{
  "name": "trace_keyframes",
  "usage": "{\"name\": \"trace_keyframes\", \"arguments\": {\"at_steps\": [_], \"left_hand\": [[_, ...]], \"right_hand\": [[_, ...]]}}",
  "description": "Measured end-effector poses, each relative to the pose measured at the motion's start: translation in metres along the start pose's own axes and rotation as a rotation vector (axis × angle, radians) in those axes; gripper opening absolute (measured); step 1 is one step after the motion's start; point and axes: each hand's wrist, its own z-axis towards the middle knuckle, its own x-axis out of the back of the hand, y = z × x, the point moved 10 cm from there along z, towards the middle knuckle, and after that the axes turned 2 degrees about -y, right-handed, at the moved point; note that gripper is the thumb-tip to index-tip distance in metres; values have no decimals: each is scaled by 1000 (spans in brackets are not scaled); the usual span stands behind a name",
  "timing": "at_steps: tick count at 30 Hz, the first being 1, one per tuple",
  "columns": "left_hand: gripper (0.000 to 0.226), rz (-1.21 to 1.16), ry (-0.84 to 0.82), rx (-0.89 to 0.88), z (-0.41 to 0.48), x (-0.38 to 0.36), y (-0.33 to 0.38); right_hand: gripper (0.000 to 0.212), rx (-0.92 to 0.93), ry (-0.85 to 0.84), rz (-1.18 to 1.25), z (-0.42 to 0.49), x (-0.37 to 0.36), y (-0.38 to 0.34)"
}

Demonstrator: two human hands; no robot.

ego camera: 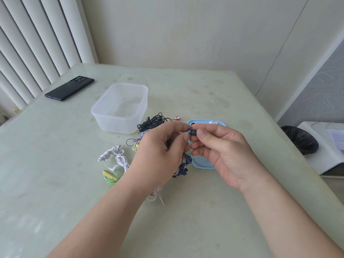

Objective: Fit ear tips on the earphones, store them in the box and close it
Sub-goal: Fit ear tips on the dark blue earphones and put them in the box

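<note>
Fitting a tip: my left grip (160, 155) pinches a blue earbud (188, 130) just right of the clear box (119, 108). The earbud's long axis lies roughly level, its nozzle pointing away from the box toward my right grip (223, 151), which pinches a black ear tip (193, 132) at that nozzle. A second blue earbud (187, 158) hangs below. A blue lid (202, 163) lies right of the box, largely covered by both grips. Black earphones (152, 121) sit beside the box's right wall, and white earphones (115, 155) lie in front of it. A phone (69, 88) rests left of the box on the pale green desk (55, 164), with vertical blinds (37, 43) behind. My fingers hide whether the tip is fully seated.
</note>
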Motion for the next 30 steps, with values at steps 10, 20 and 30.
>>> {"name": "trace_keyframes", "arguments": {"at_steps": [10,20,30], "left_hand": [[16,-66,-20,27,-2,-3,1],[12,-98,-53,74,-1,-6,-2],[19,-218,71,190,-1,8,-10]], "right_hand": [[17,-66,-21,77,-2,-2,3],[21,-58,-4,37,-2,1,1],[15,39,52,-251,-7,6,-16]]}}
